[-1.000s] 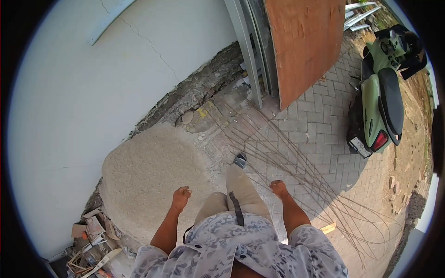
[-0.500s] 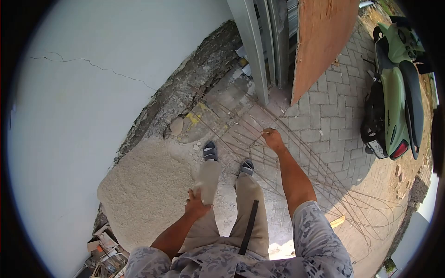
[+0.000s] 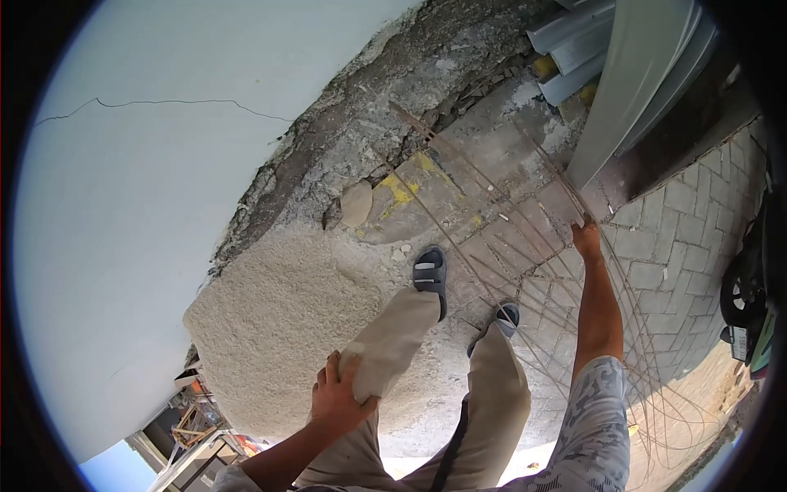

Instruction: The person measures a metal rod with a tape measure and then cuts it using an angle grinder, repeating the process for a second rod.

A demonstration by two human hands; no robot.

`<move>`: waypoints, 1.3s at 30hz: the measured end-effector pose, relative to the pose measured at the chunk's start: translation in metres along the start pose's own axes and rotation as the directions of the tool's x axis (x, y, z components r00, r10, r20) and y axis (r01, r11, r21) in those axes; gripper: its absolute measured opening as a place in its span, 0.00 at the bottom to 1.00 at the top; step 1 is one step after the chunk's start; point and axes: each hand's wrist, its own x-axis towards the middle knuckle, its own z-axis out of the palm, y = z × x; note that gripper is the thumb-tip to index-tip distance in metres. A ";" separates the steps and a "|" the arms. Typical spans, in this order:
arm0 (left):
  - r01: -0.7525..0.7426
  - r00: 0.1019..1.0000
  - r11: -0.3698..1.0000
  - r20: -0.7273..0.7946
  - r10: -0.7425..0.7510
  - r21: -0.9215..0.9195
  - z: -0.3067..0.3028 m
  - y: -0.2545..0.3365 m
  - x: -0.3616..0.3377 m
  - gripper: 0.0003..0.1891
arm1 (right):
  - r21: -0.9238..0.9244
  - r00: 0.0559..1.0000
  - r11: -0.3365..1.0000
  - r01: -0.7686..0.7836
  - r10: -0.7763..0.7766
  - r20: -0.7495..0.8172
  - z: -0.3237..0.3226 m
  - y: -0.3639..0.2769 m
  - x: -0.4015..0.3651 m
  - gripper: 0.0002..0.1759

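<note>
Right hand [image 3: 585,238], three o'clock, at long thin brown metal rods [image 3: 566,182] — springy, I'd judge; hold mid-length. Grip unclear. Left hand [image 3: 340,400] spread on beige-trousered knee [image 3: 382,367], seven o'clock.

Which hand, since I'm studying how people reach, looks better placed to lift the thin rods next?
Probably the right hand: it reaches down at the thin rods, though whether it grips one is hard to tell. The left hand rests on the trouser leg, farther from them.

- No text can be read for certain.
- The licence plate [image 3: 739,343] on the motor scooter [image 3: 747,275] seems to bear characters, too small to make out.
</note>
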 end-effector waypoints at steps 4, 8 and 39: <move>0.015 1.000 1.000 -0.013 -0.015 -0.006 -0.006 -0.003 0.007 0.51 | -0.095 0.993 0.992 0.084 -0.092 -0.080 0.016 0.016 0.023 0.37; 0.015 1.000 1.000 -0.023 -0.015 -0.012 -0.008 -0.007 0.014 0.50 | -0.191 1.000 0.982 -0.001 0.005 0.017 0.021 0.018 0.031 0.24; 0.007 0.996 0.994 0.092 0.004 -0.113 -0.018 -0.024 0.021 0.48 | -0.002 0.966 0.966 0.258 -0.258 0.025 0.076 -0.249 -0.031 0.14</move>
